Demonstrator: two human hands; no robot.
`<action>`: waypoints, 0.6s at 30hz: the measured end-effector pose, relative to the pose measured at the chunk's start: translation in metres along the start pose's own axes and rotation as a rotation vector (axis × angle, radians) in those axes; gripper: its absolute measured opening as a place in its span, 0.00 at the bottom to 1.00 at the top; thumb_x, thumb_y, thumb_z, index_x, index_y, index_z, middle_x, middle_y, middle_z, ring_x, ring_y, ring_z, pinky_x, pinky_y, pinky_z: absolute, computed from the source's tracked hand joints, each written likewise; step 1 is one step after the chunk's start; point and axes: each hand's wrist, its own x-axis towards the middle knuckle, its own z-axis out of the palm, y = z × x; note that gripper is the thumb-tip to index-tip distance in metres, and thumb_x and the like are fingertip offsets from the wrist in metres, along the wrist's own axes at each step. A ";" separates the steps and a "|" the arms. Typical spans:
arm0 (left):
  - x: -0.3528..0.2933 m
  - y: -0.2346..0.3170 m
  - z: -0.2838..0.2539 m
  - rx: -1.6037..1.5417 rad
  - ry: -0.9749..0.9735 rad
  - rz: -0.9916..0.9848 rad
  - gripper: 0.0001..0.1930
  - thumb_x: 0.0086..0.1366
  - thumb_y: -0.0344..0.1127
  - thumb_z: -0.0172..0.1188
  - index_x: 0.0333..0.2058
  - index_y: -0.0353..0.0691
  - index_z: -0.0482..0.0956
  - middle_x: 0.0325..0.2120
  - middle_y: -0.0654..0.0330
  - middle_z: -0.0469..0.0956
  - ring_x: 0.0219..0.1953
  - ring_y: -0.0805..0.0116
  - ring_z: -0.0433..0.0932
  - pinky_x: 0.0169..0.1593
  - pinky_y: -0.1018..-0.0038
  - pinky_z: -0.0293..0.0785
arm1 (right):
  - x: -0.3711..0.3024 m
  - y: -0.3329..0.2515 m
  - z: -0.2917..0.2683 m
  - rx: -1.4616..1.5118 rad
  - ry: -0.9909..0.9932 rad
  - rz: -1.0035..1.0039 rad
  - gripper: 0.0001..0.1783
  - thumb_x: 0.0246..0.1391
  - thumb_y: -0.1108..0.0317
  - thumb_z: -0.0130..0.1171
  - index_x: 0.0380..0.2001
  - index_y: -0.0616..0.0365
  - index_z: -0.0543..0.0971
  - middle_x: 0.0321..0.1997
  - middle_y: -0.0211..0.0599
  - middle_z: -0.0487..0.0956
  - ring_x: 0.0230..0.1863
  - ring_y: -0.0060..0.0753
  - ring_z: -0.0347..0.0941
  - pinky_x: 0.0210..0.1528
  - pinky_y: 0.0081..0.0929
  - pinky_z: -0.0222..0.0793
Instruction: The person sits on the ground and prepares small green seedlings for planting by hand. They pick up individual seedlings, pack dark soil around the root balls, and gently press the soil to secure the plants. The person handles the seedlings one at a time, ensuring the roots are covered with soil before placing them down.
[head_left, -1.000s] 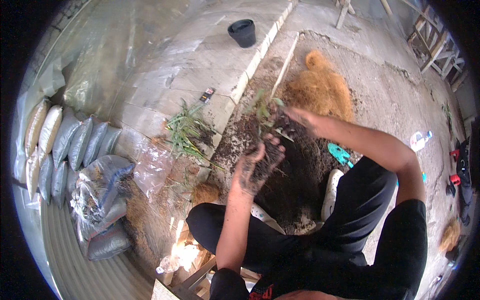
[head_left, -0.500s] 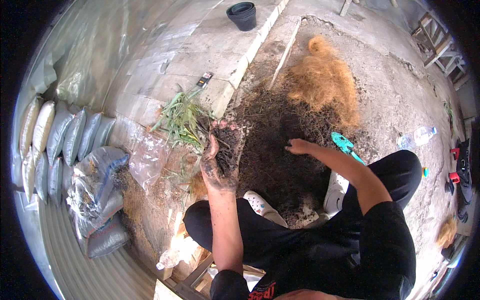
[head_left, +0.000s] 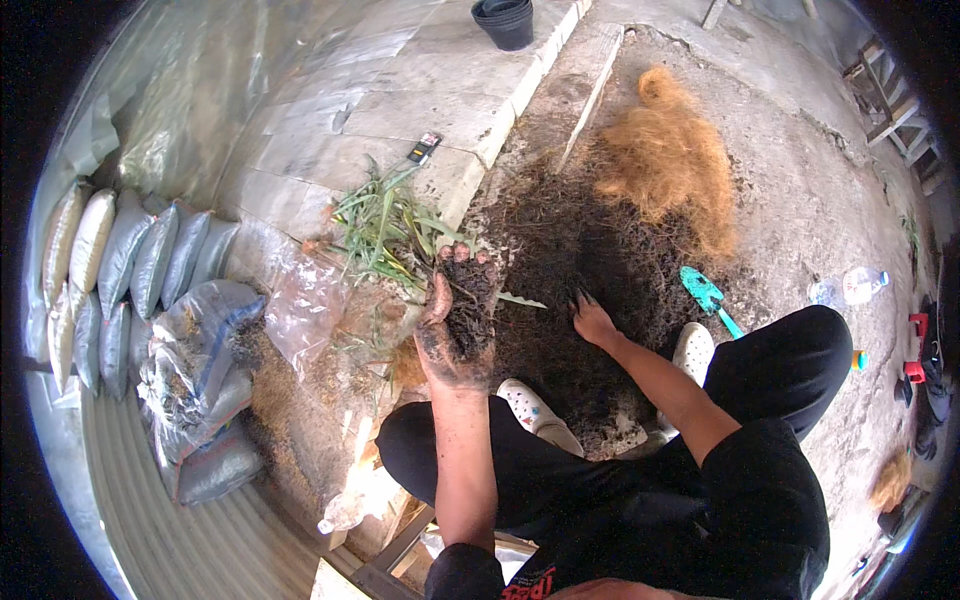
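Observation:
My left hand, palm up and smeared with dirt, has its fingers curled round a clump of dark soil and roots. Long green leaves of a plant spread just beyond its thumb; whether they join the clump I cannot make out. One narrow leaf pokes out to the right of that hand. My right hand reaches down to the dark soil heap, its blackened fingers stretched out at the surface. Beside the heap, to the right, lies a turquoise hand trowel. Brown coir fibre is piled at the far side.
Filled sacks are stacked at the left, near a clear plastic bag. Black nursery pots stand at the far edge. A phone-like device lies on the concrete. Plastic bottles lie at right. My clogs flank the soil.
My right hand has come nearer to me over the soil, its fingers now stretched out. My left hand still holds the clump. The whole view has shifted slightly.

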 end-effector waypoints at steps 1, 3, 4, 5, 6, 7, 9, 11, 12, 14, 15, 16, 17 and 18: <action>-0.001 0.001 -0.002 0.014 0.025 0.012 0.15 0.67 0.34 0.50 0.51 0.34 0.69 0.47 0.53 0.73 0.54 0.53 0.69 0.63 0.55 0.62 | -0.003 -0.012 -0.011 0.245 -0.013 0.150 0.28 0.61 0.65 0.45 0.61 0.72 0.60 0.60 0.63 0.63 0.59 0.57 0.63 0.62 0.45 0.63; -0.001 0.002 -0.008 -0.024 0.004 0.022 0.16 0.67 0.34 0.52 0.51 0.33 0.69 0.47 0.53 0.73 0.53 0.53 0.70 0.63 0.56 0.62 | -0.008 -0.024 -0.035 0.485 -0.074 0.313 0.30 0.61 0.63 0.46 0.62 0.70 0.58 0.60 0.61 0.63 0.61 0.56 0.61 0.62 0.44 0.62; 0.000 0.001 -0.010 -0.030 -0.002 0.025 0.17 0.66 0.34 0.52 0.51 0.33 0.69 0.46 0.52 0.73 0.53 0.53 0.70 0.63 0.56 0.62 | -0.010 -0.022 -0.043 0.477 -0.117 0.324 0.31 0.60 0.62 0.47 0.61 0.70 0.58 0.60 0.59 0.64 0.60 0.55 0.62 0.62 0.44 0.63; 0.001 0.001 -0.011 -0.036 -0.007 0.029 0.17 0.66 0.34 0.52 0.51 0.33 0.69 0.46 0.52 0.73 0.53 0.53 0.70 0.63 0.56 0.62 | -0.011 -0.021 -0.051 0.471 -0.161 0.334 0.32 0.60 0.61 0.48 0.61 0.70 0.58 0.60 0.58 0.64 0.60 0.55 0.62 0.61 0.44 0.63; 0.001 -0.001 -0.010 -0.043 -0.015 0.026 0.17 0.66 0.34 0.53 0.51 0.32 0.69 0.46 0.52 0.74 0.53 0.53 0.70 0.63 0.56 0.62 | -0.014 -0.018 -0.053 0.474 -0.138 0.339 0.30 0.59 0.62 0.49 0.60 0.70 0.60 0.58 0.57 0.65 0.59 0.54 0.63 0.60 0.44 0.64; 0.001 -0.002 -0.008 -0.032 0.006 0.017 0.18 0.66 0.34 0.53 0.51 0.32 0.69 0.46 0.52 0.74 0.52 0.53 0.71 0.63 0.56 0.63 | -0.018 -0.016 -0.054 0.477 -0.116 0.342 0.29 0.59 0.62 0.51 0.58 0.70 0.62 0.56 0.57 0.67 0.58 0.54 0.64 0.59 0.45 0.64; 0.001 -0.004 -0.003 -0.006 0.051 0.002 0.18 0.66 0.34 0.53 0.52 0.32 0.68 0.46 0.52 0.74 0.52 0.53 0.71 0.63 0.56 0.63 | -0.026 -0.014 -0.054 0.493 -0.057 0.351 0.26 0.57 0.65 0.53 0.55 0.70 0.65 0.53 0.56 0.69 0.55 0.54 0.66 0.58 0.46 0.66; 0.002 -0.007 -0.003 -0.026 0.039 0.001 0.18 0.66 0.33 0.52 0.52 0.32 0.68 0.45 0.52 0.74 0.51 0.53 0.72 0.62 0.56 0.64 | -0.032 -0.014 -0.050 0.518 0.016 0.365 0.23 0.55 0.68 0.56 0.52 0.69 0.67 0.50 0.55 0.71 0.53 0.54 0.67 0.56 0.46 0.67; 0.002 -0.008 -0.003 -0.033 0.032 0.000 0.18 0.66 0.33 0.52 0.52 0.32 0.68 0.45 0.52 0.75 0.51 0.52 0.72 0.62 0.56 0.64 | -0.035 -0.014 -0.049 0.507 0.044 0.355 0.22 0.55 0.69 0.57 0.51 0.69 0.68 0.49 0.54 0.71 0.53 0.54 0.68 0.55 0.46 0.67; 0.001 -0.010 0.001 -0.035 0.064 -0.005 0.17 0.65 0.32 0.54 0.51 0.32 0.68 0.45 0.53 0.75 0.51 0.53 0.73 0.61 0.57 0.66 | -0.041 -0.014 -0.045 0.484 0.100 0.334 0.20 0.54 0.71 0.57 0.49 0.68 0.69 0.48 0.54 0.72 0.52 0.54 0.68 0.54 0.46 0.68; 0.001 -0.011 -0.001 -0.037 0.062 -0.012 0.17 0.65 0.32 0.54 0.51 0.32 0.69 0.45 0.52 0.75 0.51 0.53 0.73 0.61 0.57 0.66 | -0.043 -0.013 -0.043 0.476 0.116 0.335 0.20 0.54 0.70 0.58 0.49 0.68 0.70 0.49 0.54 0.72 0.52 0.54 0.68 0.54 0.46 0.68; 0.001 -0.012 -0.003 -0.039 0.059 -0.019 0.17 0.64 0.32 0.54 0.50 0.32 0.69 0.45 0.52 0.75 0.51 0.54 0.73 0.61 0.57 0.66 | -0.045 -0.012 -0.041 0.469 0.131 0.335 0.20 0.54 0.70 0.58 0.49 0.67 0.70 0.49 0.54 0.72 0.52 0.53 0.68 0.54 0.46 0.68; 0.001 -0.012 -0.005 -0.059 0.012 -0.039 0.18 0.64 0.32 0.55 0.50 0.32 0.69 0.45 0.52 0.75 0.51 0.53 0.73 0.61 0.57 0.67 | -0.045 -0.012 -0.039 0.462 0.146 0.336 0.20 0.54 0.70 0.59 0.49 0.67 0.70 0.50 0.54 0.72 0.53 0.53 0.68 0.54 0.46 0.68; 0.001 -0.011 -0.008 -0.048 0.014 -0.030 0.17 0.64 0.32 0.55 0.50 0.32 0.69 0.45 0.52 0.75 0.51 0.53 0.73 0.61 0.57 0.67 | -0.042 -0.013 -0.043 0.546 0.088 0.380 0.19 0.55 0.68 0.59 0.47 0.67 0.71 0.49 0.54 0.72 0.52 0.52 0.69 0.52 0.45 0.69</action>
